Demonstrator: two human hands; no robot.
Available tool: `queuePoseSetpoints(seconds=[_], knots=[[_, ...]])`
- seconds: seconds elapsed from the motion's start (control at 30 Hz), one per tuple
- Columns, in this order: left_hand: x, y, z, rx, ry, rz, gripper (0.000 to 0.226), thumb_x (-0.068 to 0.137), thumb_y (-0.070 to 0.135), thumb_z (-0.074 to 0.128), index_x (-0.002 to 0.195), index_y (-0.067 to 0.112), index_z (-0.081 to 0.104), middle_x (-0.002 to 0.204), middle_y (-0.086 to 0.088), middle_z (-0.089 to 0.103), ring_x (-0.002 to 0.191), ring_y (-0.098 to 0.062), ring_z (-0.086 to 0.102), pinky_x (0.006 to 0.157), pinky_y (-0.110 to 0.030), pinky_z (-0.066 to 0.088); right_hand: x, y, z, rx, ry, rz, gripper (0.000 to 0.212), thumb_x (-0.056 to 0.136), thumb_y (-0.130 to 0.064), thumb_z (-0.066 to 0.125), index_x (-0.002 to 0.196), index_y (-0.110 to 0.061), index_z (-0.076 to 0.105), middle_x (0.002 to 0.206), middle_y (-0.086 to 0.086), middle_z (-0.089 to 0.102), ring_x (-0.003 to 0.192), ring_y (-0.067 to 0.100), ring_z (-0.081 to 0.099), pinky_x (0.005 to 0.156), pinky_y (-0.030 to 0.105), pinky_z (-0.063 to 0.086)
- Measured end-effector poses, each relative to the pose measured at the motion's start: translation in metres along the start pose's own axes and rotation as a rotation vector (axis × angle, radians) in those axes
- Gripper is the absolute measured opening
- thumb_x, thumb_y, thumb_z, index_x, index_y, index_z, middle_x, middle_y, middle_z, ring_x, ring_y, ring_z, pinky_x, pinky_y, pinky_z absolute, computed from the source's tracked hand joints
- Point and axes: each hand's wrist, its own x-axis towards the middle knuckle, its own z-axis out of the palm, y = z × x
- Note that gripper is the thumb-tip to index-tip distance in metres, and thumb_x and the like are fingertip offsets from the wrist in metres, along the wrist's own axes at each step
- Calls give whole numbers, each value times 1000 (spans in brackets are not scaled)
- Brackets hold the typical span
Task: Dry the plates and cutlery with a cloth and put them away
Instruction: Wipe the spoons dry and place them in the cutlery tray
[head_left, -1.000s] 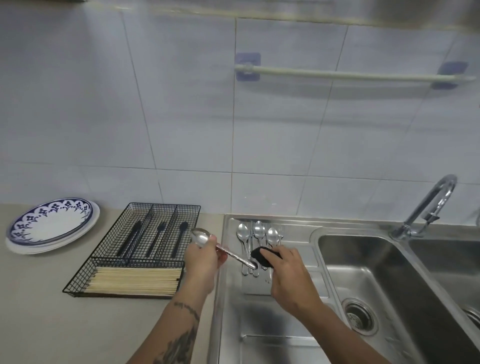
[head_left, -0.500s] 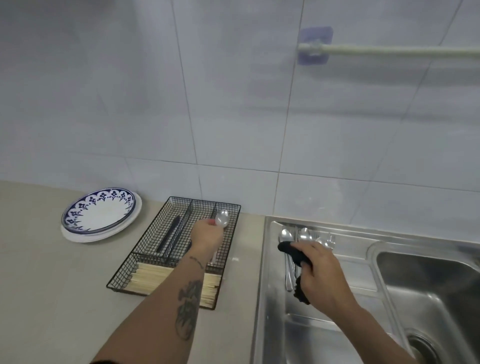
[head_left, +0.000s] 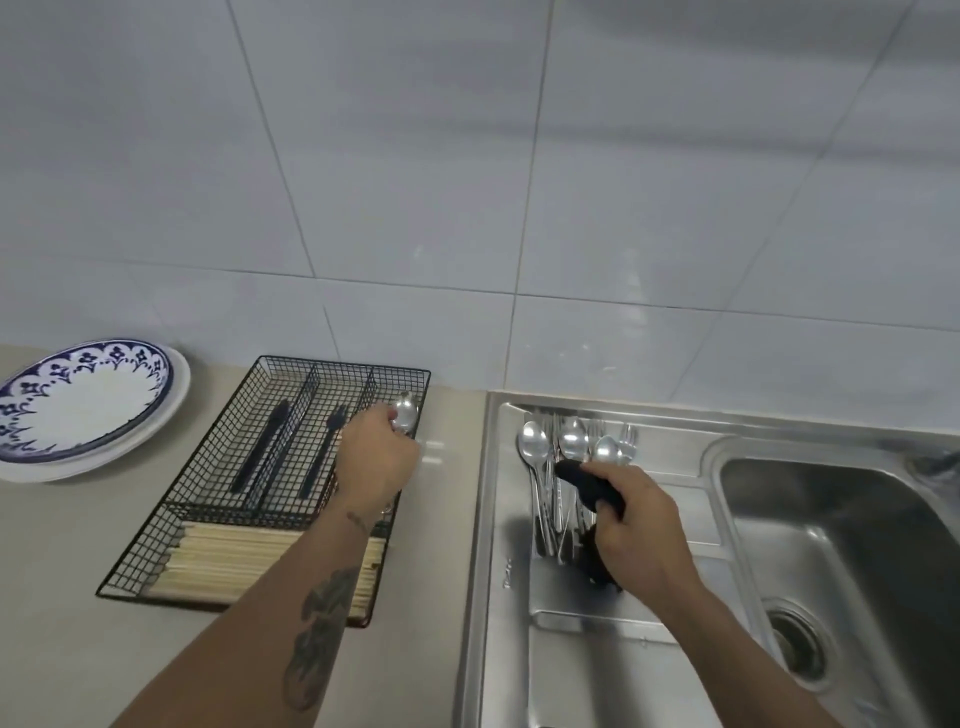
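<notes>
A steel spoon (head_left: 405, 411) sits in the rightmost long compartment of the black wire tray (head_left: 218, 457) on the counter (head_left: 62, 597), the left hand (head_left: 376, 462) with its fingers curled around the handle. The right hand (head_left: 636, 525) grips a dark cloth (head_left: 589, 486) over wet spoons and forks (head_left: 563, 467) on the sink drainboard (head_left: 670, 457). Stacked plates (head_left: 78, 405) lie left of the tray

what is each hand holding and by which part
The left hand holds a spoon by its handle, bowl over the tray. The right hand grips a dark cloth around its middle.
</notes>
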Motion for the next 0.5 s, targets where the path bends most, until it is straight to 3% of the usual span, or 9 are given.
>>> queuePoseSetpoints(seconds=[0.07, 0.1, 0.17, 0.27, 0.5], knots=[[-10, 10, 5, 9, 53, 94, 27, 84, 3, 56, 106, 14, 67, 104, -2, 65, 88, -18, 61, 77, -35, 56, -1, 6, -3, 1, 7, 31, 53, 79, 9, 53, 119, -25, 65, 103, -6, 63, 97, 11, 55, 89, 22, 40], [-18, 18, 10, 14, 32, 131, 26, 87, 5, 56, 108, 16, 67, 107, 0, 65, 87, -13, 61, 75, -30, 55, -2, 10, -5, -2, 14, 40, 53, 79, 8, 52, 119, -25, 64, 103, -6, 63, 96, 11, 55, 88, 22, 40], [-36, 34, 26, 2, -80, 169, 22, 93, 11, 56, 111, 19, 66, 107, 2, 66, 83, -7, 61, 73, -24, 55, -4, 16, -7, -11, 24, 59, 53, 78, 8, 52, 118, -25, 64, 102, -6, 62, 95, 11, 55, 84, 18, 38], [-64, 51, 61, -23, -229, 139, 13, 95, 22, 61, 106, 21, 68, 100, 5, 69, 82, -10, 66, 81, -33, 59, -11, 26, -10, -46, 13, 84, 51, 78, 6, 53, 118, -24, 64, 105, -4, 60, 98, 12, 53, 79, 5, 35], [-91, 73, 111, 69, -239, 56, 14, 95, 29, 62, 96, 16, 66, 93, 0, 66, 79, -15, 65, 79, -36, 59, -33, 54, -15, -93, -14, 111, 52, 78, 2, 55, 123, -24, 61, 106, -6, 55, 102, 14, 48, 89, 16, 36]])
